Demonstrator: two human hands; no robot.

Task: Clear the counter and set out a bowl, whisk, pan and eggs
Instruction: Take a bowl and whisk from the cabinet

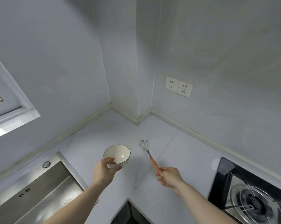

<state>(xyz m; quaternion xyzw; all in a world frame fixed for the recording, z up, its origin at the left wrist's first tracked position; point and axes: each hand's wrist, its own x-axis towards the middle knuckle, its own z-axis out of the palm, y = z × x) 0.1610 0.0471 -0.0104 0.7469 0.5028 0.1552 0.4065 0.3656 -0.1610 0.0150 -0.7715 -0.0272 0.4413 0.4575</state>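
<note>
A white bowl (118, 153) with a thin dark rim is over the white corner counter (190, 156); my left hand (104, 171) grips its near edge, thumb inside the rim. My right hand (169, 176) holds a whisk (146, 148) by the end of its orange handle, with the wire head pointing away toward the wall corner. I cannot tell whether bowl and whisk rest on the counter or hover just above it. No pan or eggs are in sight.
A steel sink (36, 194) with a round plug fitting lies at the lower left. A black gas hob (253, 199) with a metal burner ring sits at the lower right. Two wall sockets (178, 86) are on the right wall, a window frame (10, 101) on the left.
</note>
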